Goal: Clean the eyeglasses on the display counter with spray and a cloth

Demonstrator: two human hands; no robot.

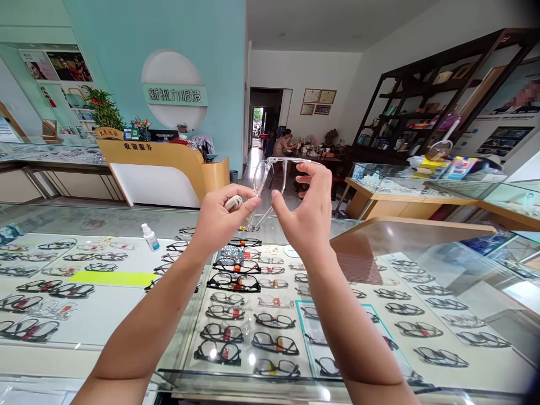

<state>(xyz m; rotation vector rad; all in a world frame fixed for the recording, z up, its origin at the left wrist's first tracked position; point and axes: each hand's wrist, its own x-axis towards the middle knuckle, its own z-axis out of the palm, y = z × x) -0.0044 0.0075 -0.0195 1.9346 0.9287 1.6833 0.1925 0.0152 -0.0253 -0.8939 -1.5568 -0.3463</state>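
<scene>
A pair of clear-framed eyeglasses [260,175] is held up above the glass counter. My left hand [225,216] pinches it at the lower rim of one lens, between thumb and fingers. Tucked in the same hand is a small bunched greyish item [233,203], possibly a cloth. My right hand [307,205] is at the other side of the frame, fingers curved and spread apart from the thumb. Its fingertips overlap the upper frame; whether they touch it I cannot tell. One temple arm hangs down between the two hands.
Below my arms, a glass display counter [177,360] holds rows of eyeglasses. A white spray bottle [151,237] stands on it, left of my hands. Across the aisle are a yellow-and-white cashier desk [158,169] and another glass case [379,188]. A person [283,144] sits farther back.
</scene>
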